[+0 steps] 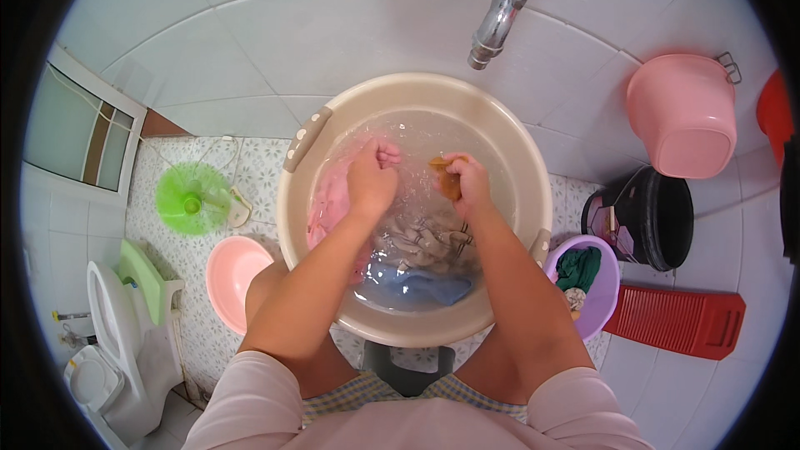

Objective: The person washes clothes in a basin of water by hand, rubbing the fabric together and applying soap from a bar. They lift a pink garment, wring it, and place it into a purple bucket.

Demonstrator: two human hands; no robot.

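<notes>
A large beige plastic basin (415, 82) of water stands before me. My right hand (472, 184) grips a small orange-brown cloth (450, 180) above the water, towards the basin's right side. Over the left part of the water, my left hand (375, 178) has its fingers curled; whether anything is in them cannot be told. Beside and below it lies pink fabric (328, 200), partly under water. Striped grey-beige fabric (428, 244) soaks between my forearms, and a blue cloth (431, 286) lies nearer to me.
A chrome tap (494, 31) juts from the wall above. At right are a purple basin (609, 300) holding clothes, a black bucket (656, 219), a hanging pink bucket (681, 112) and a red washboard (681, 322). A pink basin (234, 281), green fan (192, 200) and toilet (134, 350) are at left.
</notes>
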